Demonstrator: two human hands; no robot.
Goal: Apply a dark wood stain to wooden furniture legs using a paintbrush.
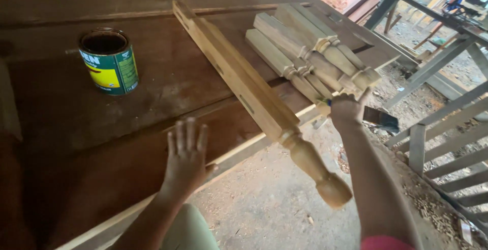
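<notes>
Leftmost on the dark brown counter stands an opened tin can with a green and yellow label; its lid is off, and what shows inside is a dark, glossy liquid sitting a little below the rim, though what kind of liquid it is cannot be told. Next along, the left hand lies flat on the counter near its front edge, fingers spread and released, grasping nothing. Beside it, a long turned wooden leg runs diagonally across the counter, its square shaft resting on the boards and its rounded, bulbous end jutting out past the edge over the dirt floor. That leg looks warmer and more golden than the others, so it is probably already coated, at least on the faces that show. Further right, a stack of similar legs lies together on the counter, paler and greyer, and by that look not yet coated. The right hand is at the near end of this stack, fingers curled closed against the end of one leg; a bit of blue shows at the hand, but whether that is a tool or something else is too small to tell. At far right, grey wooden slats and sawdust lie on the ground.
</notes>
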